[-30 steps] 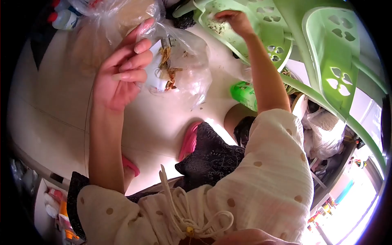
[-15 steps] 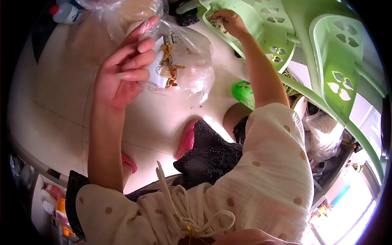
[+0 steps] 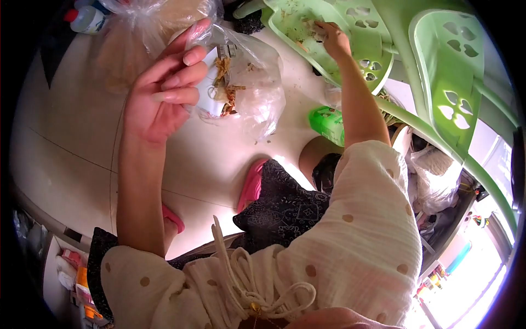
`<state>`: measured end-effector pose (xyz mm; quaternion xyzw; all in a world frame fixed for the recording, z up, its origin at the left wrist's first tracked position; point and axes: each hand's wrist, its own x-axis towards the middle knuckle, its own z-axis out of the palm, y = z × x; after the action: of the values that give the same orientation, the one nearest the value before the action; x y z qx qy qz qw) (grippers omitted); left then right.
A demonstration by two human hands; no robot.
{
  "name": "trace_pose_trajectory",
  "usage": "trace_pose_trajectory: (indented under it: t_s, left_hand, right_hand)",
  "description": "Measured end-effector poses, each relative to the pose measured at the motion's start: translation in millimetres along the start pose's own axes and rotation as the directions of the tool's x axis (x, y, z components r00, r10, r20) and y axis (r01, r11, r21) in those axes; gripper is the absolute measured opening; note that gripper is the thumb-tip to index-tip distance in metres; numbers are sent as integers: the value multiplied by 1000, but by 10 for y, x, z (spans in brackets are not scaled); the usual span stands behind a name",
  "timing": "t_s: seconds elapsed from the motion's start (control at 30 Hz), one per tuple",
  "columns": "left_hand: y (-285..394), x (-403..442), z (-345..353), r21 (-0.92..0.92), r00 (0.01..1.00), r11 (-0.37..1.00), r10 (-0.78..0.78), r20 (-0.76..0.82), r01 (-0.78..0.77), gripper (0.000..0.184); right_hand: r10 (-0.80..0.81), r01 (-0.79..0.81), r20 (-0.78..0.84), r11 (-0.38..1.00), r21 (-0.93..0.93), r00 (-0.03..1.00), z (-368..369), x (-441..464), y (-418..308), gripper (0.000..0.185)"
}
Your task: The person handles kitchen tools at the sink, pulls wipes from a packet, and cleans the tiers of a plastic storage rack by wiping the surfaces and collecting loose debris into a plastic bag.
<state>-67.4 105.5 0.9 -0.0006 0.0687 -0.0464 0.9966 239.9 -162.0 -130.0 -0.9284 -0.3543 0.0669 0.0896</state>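
Observation:
My left hand (image 3: 164, 93) pinches the rim of a clear plastic bag (image 3: 266, 82) between thumb and fingers, and the bag hangs over the floor. Inside the bag lie brown, dried-looking scraps (image 3: 226, 88) and a white piece. My right hand (image 3: 335, 43) reaches into a light green plastic rack shelf (image 3: 342, 19), its fingers closed on a pale crumpled wad (image 3: 316, 33), whose material I cannot make out. Small bits of debris (image 3: 290, 13) are scattered over that shelf's surface.
A green bottle or pack (image 3: 327, 123) stands below my right forearm. Another rack shelf (image 3: 455, 71) with cut-out shapes is at the right. Large plastic bags (image 3: 156, 24) and a red-capped bottle (image 3: 89, 20) are at the upper left. A filled plastic bag (image 3: 436, 178) sits at the right.
My right hand has moved right and slightly down across the green shelf with the pale wad, uncovering scattered bits. My left hand keeps its hold on the bag, almost still.

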Motion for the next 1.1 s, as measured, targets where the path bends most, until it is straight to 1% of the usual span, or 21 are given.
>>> trace_pose_trajectory:
  t_s: [0.07, 0.17, 0.27, 0.37, 0.4, 0.47, 0.57, 0.67, 0.7, 0.77, 0.87, 0.93, 0.97, 1.03, 1.07, 1.1]
  left_hand:
    - [-5, 1, -10, -1, 1000, 1000, 1, 12, -1, 44]
    - [-16, 1, -19, 2, 1000, 1000, -3, 19, 3, 43]
    - [-34, 13, -12, 11, 1000, 1000, -15, 24, 14, 43]
    - [-40, 13, 5, 24, 1000, 1000, -9, 21, 8, 43]
    - [-41, 12, 6, 28, 1000, 1000, -4, 16, 4, 43]
    - [-43, -2, 12, 40, 1000, 999, 9, 8, -9, 43]
    - [-55, -13, 8, 39, 1000, 999, 18, 14, -19, 43]
    - [-42, -21, -11, 11, 1000, 1000, 13, 26, -13, 42]
    - [-45, -20, -5, 7, 1000, 1000, 15, 21, -16, 42]
    - [-43, -25, -4, 7, 1000, 1000, 17, 18, -17, 41]
    - [-29, -25, -2, 8, 1000, 1000, 14, 26, -14, 40]
    - [-34, -18, 5, -12, 999, 1000, 9, 34, -9, 40]
    - [-33, -15, 1, -12, 999, 1000, 8, 39, -7, 40]
    - [-26, -10, -9, -10, 999, 1000, 3, 46, -2, 40]
    - [-23, -11, -13, -15, 999, 1000, -1, 48, 1, 40]
    - [-17, -12, -13, -18, 999, 1000, -4, 48, 5, 40]
  right_hand:
    - [0, -1, -5, 991, -134, 1000, 125, -63, -47, 47]
    - [-149, 151, 98, 988, -16, 984, 34, -165, -281, 53]
    - [-293, 266, 155, 948, 173, 944, 39, -114, -345, 58]
    - [-351, 305, 251, 930, 206, 902, 80, -68, -402, 65]
    - [-357, 290, 317, 926, 242, 879, 36, -54, -440, 67]
    - [-374, 253, 443, 917, 310, 815, -73, 8, -512, 71]
    - [-381, 206, 600, 917, 341, 703, -134, 100, -546, 71]
    - [-227, 26, 747, 962, 270, 625, -414, 117, -770, 61]
    - [-189, -110, 758, 939, 325, 625, -381, 121, -749, 56]
    - [-111, -375, 787, 833, 407, 607, -311, 125, -670, 50]
    - [-236, -182, 672, 853, 490, 702, -343, 24, -812, 54]
    - [-101, -26, 492, 969, 244, 865, -86, -31, -909, 53]
    - [-59, 24, 372, 995, 98, 926, 54, -63, -952, 53]
    - [-13, 20, 131, 998, -52, 991, 128, -246, -1144, 48]
    - [-3, 3, 5, 992, -123, 1000, 164, -324, -1196, 46]
    - [-58, 33, -141, 983, -179, 988, 237, -339, -1198, 42]
